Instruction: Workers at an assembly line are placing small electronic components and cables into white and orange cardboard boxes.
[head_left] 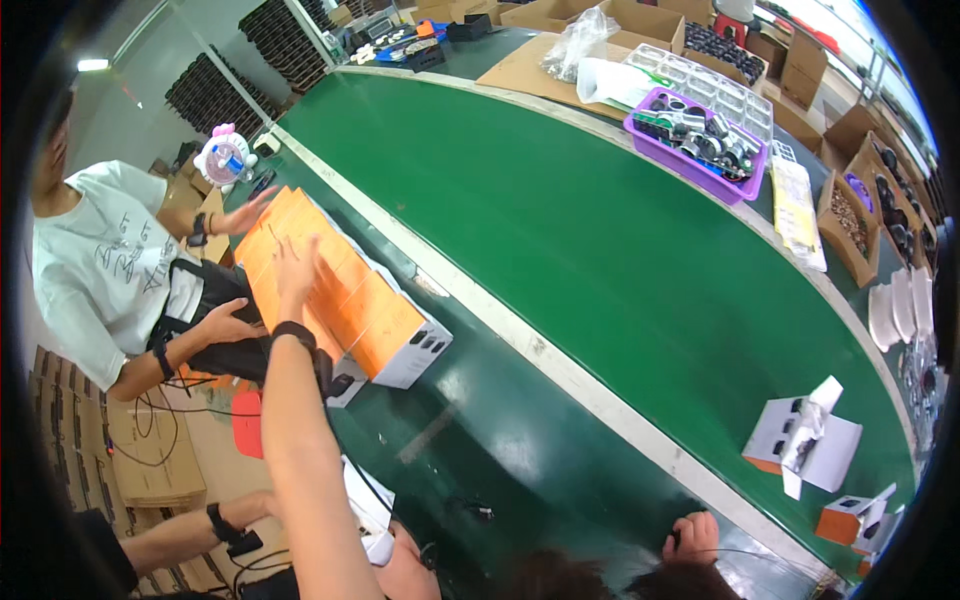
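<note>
My right arm reaches up from the lower edge, a black band at its wrist. My right hand (pixel 296 270), fingers spread, is over the orange faces of a row of orange-and-white boxes (pixel 375 300) at the table's edge; whether it touches them I cannot tell. From the lower left comes my left arm, also banded; most of my left hand (pixel 262 504) is hidden behind the right forearm. Just past that forearm is a white object (pixel 376 545), its kind unclear. Across the boxes, a co-worker in a white shirt (pixel 110 250) has both hands around the row.
A green belt (pixel 480 230) crosses the table. Opened boxes (pixel 805 440) are at right, with another person's hand (pixel 692 537) nearby. A purple basket (pixel 700 178) holds metal parts. Cartons (pixel 155 460) and dangling cables (pixel 180 410) are at left.
</note>
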